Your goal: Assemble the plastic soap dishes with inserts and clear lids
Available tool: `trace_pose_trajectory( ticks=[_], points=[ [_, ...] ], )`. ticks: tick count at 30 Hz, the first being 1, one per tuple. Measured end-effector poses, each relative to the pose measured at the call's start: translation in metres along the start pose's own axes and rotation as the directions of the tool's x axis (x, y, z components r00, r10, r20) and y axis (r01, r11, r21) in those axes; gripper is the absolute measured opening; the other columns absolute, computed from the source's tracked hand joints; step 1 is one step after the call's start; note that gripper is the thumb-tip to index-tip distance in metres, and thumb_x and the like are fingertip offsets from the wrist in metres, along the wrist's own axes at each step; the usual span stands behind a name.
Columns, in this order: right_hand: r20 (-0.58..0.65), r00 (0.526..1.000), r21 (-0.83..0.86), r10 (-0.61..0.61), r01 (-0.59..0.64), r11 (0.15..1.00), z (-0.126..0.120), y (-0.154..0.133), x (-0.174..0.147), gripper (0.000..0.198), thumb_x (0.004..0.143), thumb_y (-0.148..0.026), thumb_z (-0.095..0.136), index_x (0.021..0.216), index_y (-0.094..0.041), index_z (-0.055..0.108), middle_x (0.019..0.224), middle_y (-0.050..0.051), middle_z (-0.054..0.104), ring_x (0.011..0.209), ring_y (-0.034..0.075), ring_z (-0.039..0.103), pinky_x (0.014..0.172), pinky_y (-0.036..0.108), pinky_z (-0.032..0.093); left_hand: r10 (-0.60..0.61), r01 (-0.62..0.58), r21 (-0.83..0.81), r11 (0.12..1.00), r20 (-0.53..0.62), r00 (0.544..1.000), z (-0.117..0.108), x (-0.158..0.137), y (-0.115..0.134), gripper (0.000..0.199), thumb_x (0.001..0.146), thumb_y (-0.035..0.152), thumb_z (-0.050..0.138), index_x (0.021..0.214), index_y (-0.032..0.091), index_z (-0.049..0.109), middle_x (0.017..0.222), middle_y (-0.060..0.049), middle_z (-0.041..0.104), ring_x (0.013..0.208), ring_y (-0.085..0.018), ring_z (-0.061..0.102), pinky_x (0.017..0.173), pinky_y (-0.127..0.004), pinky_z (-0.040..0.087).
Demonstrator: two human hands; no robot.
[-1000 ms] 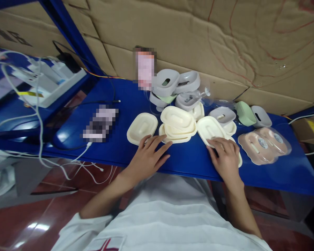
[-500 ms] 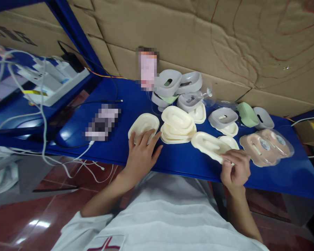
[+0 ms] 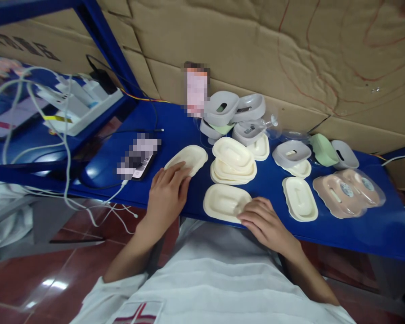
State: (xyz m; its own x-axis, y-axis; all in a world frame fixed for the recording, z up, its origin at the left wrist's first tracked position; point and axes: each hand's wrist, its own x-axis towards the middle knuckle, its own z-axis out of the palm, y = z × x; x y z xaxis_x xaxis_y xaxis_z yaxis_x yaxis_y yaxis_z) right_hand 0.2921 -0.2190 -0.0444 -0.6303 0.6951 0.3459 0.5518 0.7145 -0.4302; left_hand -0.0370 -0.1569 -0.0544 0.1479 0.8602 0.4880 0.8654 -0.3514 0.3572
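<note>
Cream tray (image 3: 227, 200) now farther left

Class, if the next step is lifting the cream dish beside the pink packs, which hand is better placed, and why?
Probably the right hand: it is nearer that dish, though its fingers are on the front dish. The left hand is farther away, at the leftmost dish.

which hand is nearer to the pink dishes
Right. The right hand is left of the pink dishes, at a cream tray's right end; the left hand is farther left, on the leftmost tray.
</note>
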Motion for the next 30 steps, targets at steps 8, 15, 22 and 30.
trace_pose_trajectory(
  ticks=[8,15,22,30],
  points=[
    [0.023,0.994,-0.100,0.106,-0.103,0.990,0.003,-0.003,0.013,0.043,0.108,-0.022,0.060,0.151,-0.026,0.057,0.146,0.013,0.066,0.142,0.027,0.059,0.119,0.052,0.049,0.046,-0.030,-0.272,0.962,0.054,0.997,-0.027,0.003,0.011,0.024,0.112,0.026,0.051,0.124,0.024,0.071,0.118,-0.006,0.076,0.116,-0.022,0.073,0.111,-0.040,0.058],
    [-0.006,0.998,-0.086,0.069,-0.069,0.994,0.001,-0.006,0.016,0.038,0.107,-0.021,0.060,0.145,-0.026,0.062,0.142,0.012,0.069,0.140,0.027,0.061,0.117,0.050,0.052,0.004,-0.006,-0.126,0.992,-0.011,1.000,-0.014,0.004,0.003,0.027,0.110,0.023,0.051,0.125,0.027,0.072,0.115,-0.007,0.076,0.113,-0.026,0.072,0.123,-0.054,0.049],
    [-0.522,0.847,-0.220,-0.105,-0.014,0.975,-0.038,-0.006,0.025,0.022,0.110,-0.021,0.054,0.090,-0.024,0.065,0.075,-0.001,0.070,0.078,0.019,0.074,0.080,0.038,0.053,0.124,-0.122,0.024,0.992,-0.072,0.990,-0.002,0.006,0.016,0.028,0.108,0.014,0.052,0.124,0.024,0.073,0.136,-0.012,0.073,0.130,-0.029,0.068,0.127,-0.061,0.039],
    [-0.316,0.948,-0.445,-0.027,-0.123,0.887,-0.094,0.048,0.018,0.069,0.114,-0.061,0.026,0.058,-0.024,0.041,0.052,-0.001,0.045,0.053,0.015,0.044,0.081,0.038,0.050,0.097,-0.095,0.092,0.991,-0.016,0.995,0.009,0.002,0.013,0.022,0.107,0.025,0.063,0.126,0.023,0.073,0.139,-0.012,0.074,0.137,-0.038,0.064,0.128,-0.074,0.023]
  ],
)
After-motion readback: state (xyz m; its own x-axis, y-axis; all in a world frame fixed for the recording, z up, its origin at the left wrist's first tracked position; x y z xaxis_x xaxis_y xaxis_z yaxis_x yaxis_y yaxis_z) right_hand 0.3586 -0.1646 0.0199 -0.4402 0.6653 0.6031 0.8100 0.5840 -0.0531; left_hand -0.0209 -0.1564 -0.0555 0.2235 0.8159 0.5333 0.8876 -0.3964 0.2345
